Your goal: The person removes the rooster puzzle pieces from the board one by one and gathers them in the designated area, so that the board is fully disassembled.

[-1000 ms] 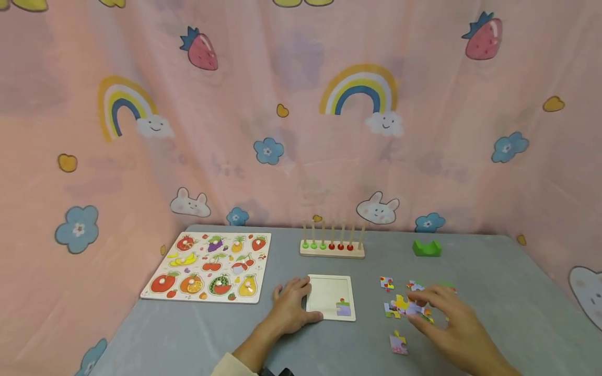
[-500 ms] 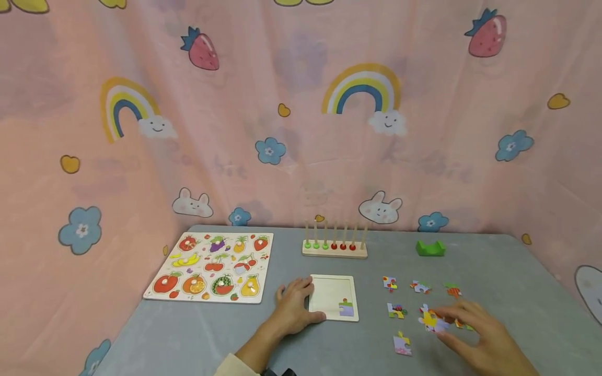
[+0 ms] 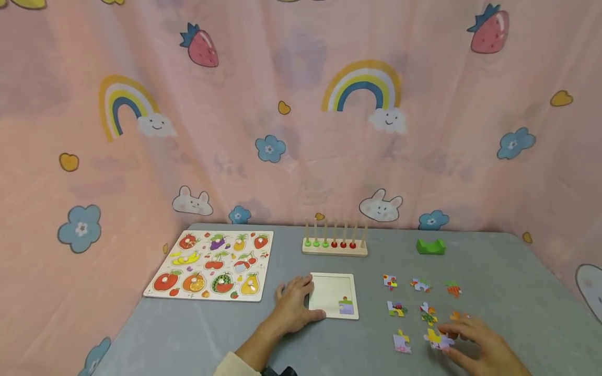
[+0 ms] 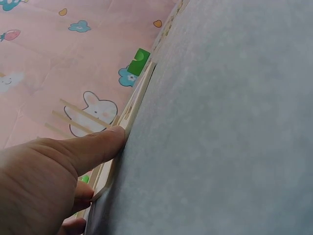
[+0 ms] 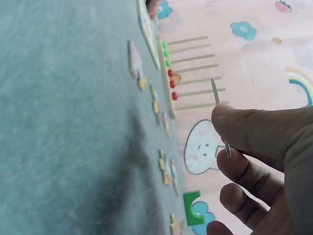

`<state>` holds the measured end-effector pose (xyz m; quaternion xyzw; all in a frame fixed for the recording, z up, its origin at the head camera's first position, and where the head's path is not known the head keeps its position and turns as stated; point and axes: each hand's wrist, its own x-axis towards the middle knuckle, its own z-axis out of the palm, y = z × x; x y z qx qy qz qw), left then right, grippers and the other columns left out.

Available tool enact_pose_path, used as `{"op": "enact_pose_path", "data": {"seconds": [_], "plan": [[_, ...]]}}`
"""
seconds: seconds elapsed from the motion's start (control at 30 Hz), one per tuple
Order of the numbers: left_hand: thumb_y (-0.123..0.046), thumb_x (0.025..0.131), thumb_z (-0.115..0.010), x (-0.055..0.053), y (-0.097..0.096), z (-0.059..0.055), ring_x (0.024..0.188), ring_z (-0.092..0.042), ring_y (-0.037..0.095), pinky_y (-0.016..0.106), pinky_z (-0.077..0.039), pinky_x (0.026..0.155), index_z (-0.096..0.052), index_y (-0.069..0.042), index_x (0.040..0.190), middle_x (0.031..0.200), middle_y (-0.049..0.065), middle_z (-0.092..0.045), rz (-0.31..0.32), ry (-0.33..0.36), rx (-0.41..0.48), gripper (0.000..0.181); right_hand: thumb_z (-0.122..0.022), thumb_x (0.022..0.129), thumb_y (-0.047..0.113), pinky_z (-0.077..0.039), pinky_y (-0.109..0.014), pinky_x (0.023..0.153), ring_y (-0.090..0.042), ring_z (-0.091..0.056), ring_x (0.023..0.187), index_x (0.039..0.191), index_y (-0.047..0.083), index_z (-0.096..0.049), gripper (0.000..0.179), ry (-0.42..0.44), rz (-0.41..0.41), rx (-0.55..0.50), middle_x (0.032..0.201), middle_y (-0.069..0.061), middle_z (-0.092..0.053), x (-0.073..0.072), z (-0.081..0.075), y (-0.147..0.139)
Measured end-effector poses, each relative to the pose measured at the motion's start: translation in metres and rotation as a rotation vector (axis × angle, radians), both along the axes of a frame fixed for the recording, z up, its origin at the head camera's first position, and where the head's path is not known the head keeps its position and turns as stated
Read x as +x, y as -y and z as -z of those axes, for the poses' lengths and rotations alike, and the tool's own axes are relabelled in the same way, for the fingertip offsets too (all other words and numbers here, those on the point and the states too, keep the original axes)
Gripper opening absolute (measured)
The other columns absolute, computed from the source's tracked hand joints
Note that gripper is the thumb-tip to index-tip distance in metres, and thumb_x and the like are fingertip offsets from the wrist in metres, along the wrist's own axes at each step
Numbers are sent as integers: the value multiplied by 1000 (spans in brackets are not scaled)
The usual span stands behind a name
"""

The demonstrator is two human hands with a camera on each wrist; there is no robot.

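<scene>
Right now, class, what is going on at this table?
A person is doing a small jigsaw. The left hand rests on the edge of the wooden puzzle tray, which has one piece fitted in a corner. The right hand pinches a yellow and purple piece, lifted off the grey table. Other loose pieces lie beside the tray.

A children's play corner: pink cartoon curtain (image 3: 301, 130), grey desk (image 3: 494, 271) with fruit peg puzzle (image 3: 211, 265), bead abacus (image 3: 335, 244), jigsaw pieces (image 3: 420, 285).

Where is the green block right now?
In the head view, the green block sits at the far right of the table, right of the peg rack, beyond the loose puzzle pieces.
</scene>
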<state>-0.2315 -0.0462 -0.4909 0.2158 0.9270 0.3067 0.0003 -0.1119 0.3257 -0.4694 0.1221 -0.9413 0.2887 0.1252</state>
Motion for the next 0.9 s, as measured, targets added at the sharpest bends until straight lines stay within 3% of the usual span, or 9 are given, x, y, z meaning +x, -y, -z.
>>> {"op": "enact_pose_path", "data": {"seconds": [0.07,0.13,0.2,0.3,0.4,0.67,0.9], "plan": [[-36,73,-83,-1,0,-1,134,-35,35,64,-12,102,-59,-2,130,143,10,-47,-3,-3,-3,71,-86,70,18,-42,-17,71,2,-48,90,100,15,-72,33,-31,-42,-19,86,19,-54,-2,5,-3],[-37,73,-83,-1,0,-1,134,-35,34,64,-12,102,-59,-2,131,143,10,-47,-4,-6,-6,71,-85,72,18,-43,-18,70,3,-48,85,101,14,-71,31,12,-71,-32,89,16,-57,-3,8,-6],[-37,74,-83,-2,0,-2,134,-34,34,63,-12,103,-59,-2,131,144,9,-46,-4,-3,-6,72,-82,76,24,-45,-24,64,0,-49,78,103,13,-71,31,111,-71,-21,94,12,-59,-5,9,-9],[-37,74,-83,-3,0,-2,134,-35,34,63,-12,102,-58,-2,132,144,9,-46,-3,-7,-12,72,-78,80,35,-48,-26,70,0,-51,83,109,13,-69,37,290,-35,18,100,8,-59,-8,9,-11],[-38,74,-83,-3,0,-2,134,-35,33,63,-13,103,-58,-2,132,144,9,-46,-2,-13,-17,72,-77,80,38,-48,-27,75,-1,-53,89,111,13,-69,40,379,-10,28,105,6,-59,-11,9,-12],[-39,74,-83,-3,-1,-1,134,-35,32,63,-13,103,-58,-2,132,144,9,-46,-3,-10,-30,73,-74,85,33,-46,-26,69,1,-50,84,111,11,-69,35,343,-127,37,97,10,-58,-13,18,-20],[-38,74,-83,-1,-1,0,134,-35,33,63,-13,103,-58,-2,132,144,9,-46,-4,-7,-24,73,-75,83,34,-47,-25,69,2,-50,85,113,10,-68,39,381,-97,25,98,8,-57,-12,18,-17]]}}
